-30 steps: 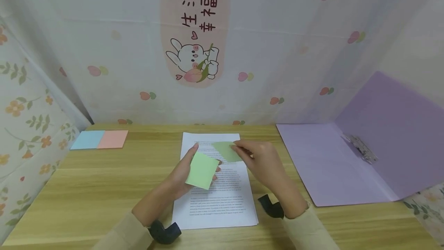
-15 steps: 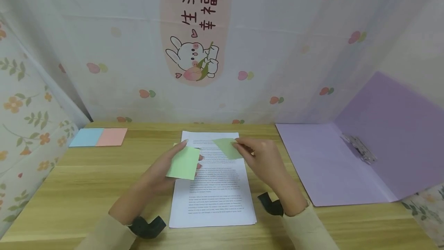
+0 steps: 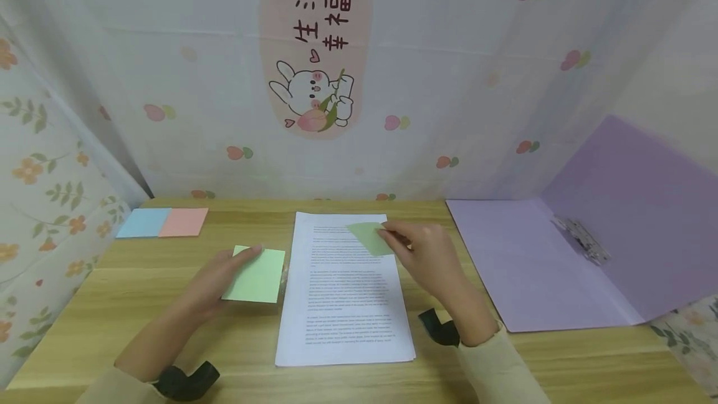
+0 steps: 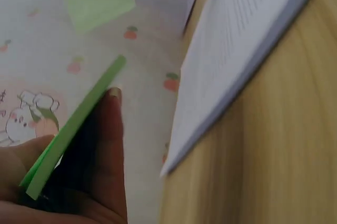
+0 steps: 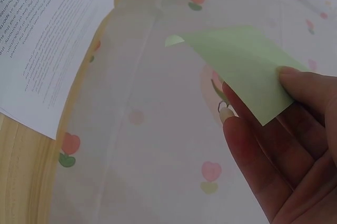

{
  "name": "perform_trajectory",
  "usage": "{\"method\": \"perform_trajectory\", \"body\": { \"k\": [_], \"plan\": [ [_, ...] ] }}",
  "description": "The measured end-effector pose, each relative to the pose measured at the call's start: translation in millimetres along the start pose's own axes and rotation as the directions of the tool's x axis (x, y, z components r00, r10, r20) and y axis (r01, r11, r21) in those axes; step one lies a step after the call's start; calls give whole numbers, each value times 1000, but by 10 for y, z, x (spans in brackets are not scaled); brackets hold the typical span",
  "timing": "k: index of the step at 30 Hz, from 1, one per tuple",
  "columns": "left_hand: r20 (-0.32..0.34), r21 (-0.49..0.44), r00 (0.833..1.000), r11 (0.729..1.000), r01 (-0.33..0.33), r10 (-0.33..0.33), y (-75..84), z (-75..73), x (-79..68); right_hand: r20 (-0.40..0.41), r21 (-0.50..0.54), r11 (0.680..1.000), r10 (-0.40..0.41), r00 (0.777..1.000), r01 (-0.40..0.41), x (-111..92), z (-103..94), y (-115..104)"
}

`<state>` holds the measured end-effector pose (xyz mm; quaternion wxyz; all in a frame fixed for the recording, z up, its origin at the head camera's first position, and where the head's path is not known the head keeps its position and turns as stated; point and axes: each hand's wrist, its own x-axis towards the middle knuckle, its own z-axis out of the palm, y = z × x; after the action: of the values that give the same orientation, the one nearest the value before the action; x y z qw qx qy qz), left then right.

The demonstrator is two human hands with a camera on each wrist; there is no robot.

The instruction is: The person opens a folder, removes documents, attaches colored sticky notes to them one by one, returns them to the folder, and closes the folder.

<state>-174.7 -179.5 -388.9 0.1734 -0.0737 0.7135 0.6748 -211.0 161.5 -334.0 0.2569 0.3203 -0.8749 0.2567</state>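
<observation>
My left hand holds a pad of light green sticky notes, thumb on top and fingers beneath, left of a stack of printed paper. Edge-on in the left wrist view, the pad shows its thickness. My right hand pinches a single green sticky note between thumb and fingers, above the upper part of the printed sheets. One corner of that note curls in the right wrist view.
A blue sticky pad and a pink one lie side by side at the back left of the wooden table. To the right stands an opened purple folder with a metal clip. A patterned curtain hangs behind.
My left hand has carried the green pad leftward, from over the printed sheets to beside them. The right hand with its single note has stayed nearly in place.
</observation>
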Motion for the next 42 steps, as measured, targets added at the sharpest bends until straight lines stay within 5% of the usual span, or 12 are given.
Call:
{"method": "perform_trajectory", "body": {
  "k": [8,16,27,34,37,42],
  "plan": [
    [-124,267,992,963,35,-2,-122,-337,-56,-3,-18,1000,21,1000,-21,3,-30,19],
    [-193,527,980,847,74,35,-207,-690,-128,0,-26,999,23,1000,-23,11,-23,10],
    [-226,631,973,768,105,53,-385,-1003,-157,0,-28,999,24,1000,-24,-11,-18,23],
    [-206,619,978,779,98,40,-463,-1106,-201,7,-15,999,34,999,-34,-9,-22,11],
    [-189,700,979,710,82,73,-455,-1145,-183,6,-12,1000,28,1000,-28,-13,-20,15],
    [-171,862,979,498,95,109,-416,-1213,-142,4,-9,1000,16,1000,-16,-20,-15,22]
  ]
}}
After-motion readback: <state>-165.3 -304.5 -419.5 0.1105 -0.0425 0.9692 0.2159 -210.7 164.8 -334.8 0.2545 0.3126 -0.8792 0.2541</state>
